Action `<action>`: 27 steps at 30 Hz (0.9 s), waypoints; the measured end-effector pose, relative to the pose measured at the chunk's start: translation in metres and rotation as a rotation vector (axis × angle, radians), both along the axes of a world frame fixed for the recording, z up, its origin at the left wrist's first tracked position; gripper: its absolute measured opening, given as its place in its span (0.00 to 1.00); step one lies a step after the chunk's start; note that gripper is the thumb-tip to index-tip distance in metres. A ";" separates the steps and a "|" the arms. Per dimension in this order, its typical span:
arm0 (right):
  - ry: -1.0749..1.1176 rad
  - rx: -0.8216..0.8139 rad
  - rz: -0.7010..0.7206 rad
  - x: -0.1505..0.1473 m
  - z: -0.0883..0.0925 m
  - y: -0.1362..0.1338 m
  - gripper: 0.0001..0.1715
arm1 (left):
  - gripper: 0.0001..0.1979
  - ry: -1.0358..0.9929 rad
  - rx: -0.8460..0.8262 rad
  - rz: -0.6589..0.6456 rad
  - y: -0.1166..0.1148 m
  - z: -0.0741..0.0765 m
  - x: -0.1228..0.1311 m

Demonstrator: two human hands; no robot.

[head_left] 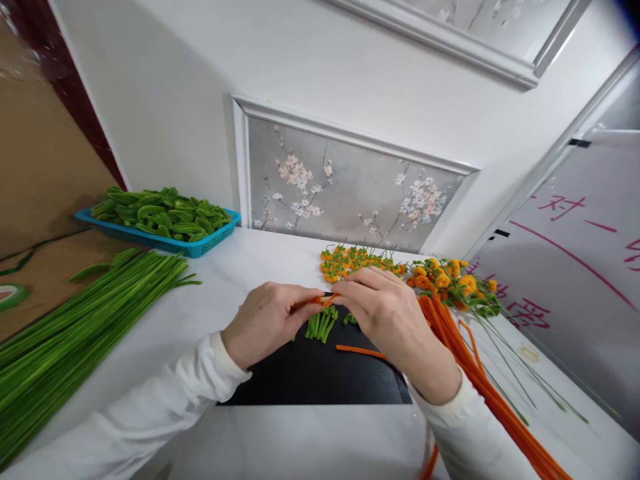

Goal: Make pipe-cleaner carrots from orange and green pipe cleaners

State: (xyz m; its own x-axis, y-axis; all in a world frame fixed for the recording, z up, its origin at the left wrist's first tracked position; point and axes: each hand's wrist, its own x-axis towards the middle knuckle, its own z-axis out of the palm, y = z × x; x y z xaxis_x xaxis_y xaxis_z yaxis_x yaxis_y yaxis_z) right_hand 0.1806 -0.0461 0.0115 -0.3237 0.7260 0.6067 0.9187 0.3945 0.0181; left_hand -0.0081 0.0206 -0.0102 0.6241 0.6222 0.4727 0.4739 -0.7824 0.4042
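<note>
Above the black mat (320, 377), both my hands meet over a small piece of orange pipe cleaner (327, 299). My left hand (275, 317) pinches it between thumb and fingers. On the other side, my right hand (387, 317) has its fingers closed on the same orange piece; part of it is hidden behind the fingers. Just below lies a bunch of short green pipe cleaner pieces (321, 325). A loose orange pipe cleaner (361, 350) rests on the mat under my right hand.
A blue tray (200, 248) of green fuzzy leaves stands back left, beside long green pipe cleaners (95, 340). Small orange flowers (333, 263) lie behind my hands. Stemmed orange flowers (467, 285) and long orange pipe cleaners (465, 373) lie right. A wall closes the back.
</note>
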 end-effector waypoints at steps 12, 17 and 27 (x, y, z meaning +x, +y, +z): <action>0.221 -0.113 0.041 0.013 -0.006 0.015 0.13 | 0.08 0.095 -0.019 0.034 -0.010 0.005 0.004; 0.205 -0.270 0.111 0.018 -0.008 0.020 0.16 | 0.12 0.013 -0.021 0.078 -0.015 0.007 0.004; 0.094 -0.446 0.079 0.014 -0.013 0.018 0.16 | 0.11 -0.147 0.006 0.023 -0.010 0.003 0.005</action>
State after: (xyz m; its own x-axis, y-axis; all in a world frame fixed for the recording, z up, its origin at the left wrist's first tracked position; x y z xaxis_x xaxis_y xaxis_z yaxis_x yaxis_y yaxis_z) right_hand 0.1951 -0.0279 -0.0014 -0.3474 0.8979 0.2703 0.8748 0.4141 -0.2515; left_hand -0.0029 0.0110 -0.0069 0.5333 0.6324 0.5618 0.4275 -0.7746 0.4660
